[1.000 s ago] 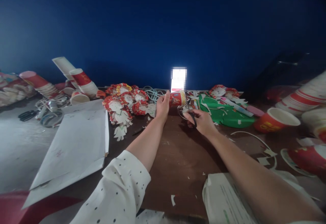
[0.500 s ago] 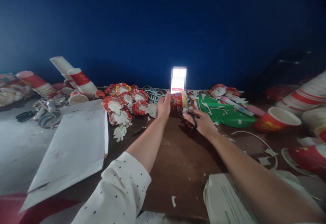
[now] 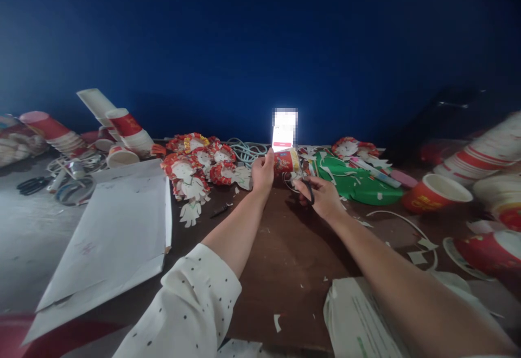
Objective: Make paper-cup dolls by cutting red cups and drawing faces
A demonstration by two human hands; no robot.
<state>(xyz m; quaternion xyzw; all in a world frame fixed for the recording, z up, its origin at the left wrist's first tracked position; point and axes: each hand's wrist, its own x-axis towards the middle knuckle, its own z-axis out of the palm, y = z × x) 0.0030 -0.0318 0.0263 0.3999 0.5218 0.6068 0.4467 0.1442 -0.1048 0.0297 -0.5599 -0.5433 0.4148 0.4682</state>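
We have both arms stretched out over the brown worktop (image 3: 285, 249), and the action is at its far side. Our left hand (image 3: 262, 172) is wrapped around a red paper cup (image 3: 287, 161), holding it on its side just above the surface, right below a bright phone screen (image 3: 284, 129) propped against the blue wall (image 3: 260, 38). Our right hand (image 3: 319, 195) sits just beside the cup, fingers closed through the dark handles of a pair of scissors (image 3: 308, 189); the blades point up toward the cup's rim, though it's too small and dim here for us to say whether they're actually biting into the paper.

Left of the cup we see a heap of red-and-white paper dolls (image 3: 195, 171), with a coil of pale blue cord (image 3: 244, 151) behind it. Further left lies a large white envelope (image 3: 114, 228), and beyond it slanting stacks of red cups (image 3: 126, 127), plus a second pair of black scissors (image 3: 30, 184) on the grey area. To the right there's a green sheet (image 3: 358, 181) scattered with white trimmings, an upright red cup (image 3: 431, 198) near it, and more stacked cups (image 3: 480, 154) at the edge. Paper scraps (image 3: 277, 321) dot the wood close to us, and a white printed packet (image 3: 358, 320) lies under our right forearm. Our left sleeve (image 3: 191, 309) is white with dark dots.
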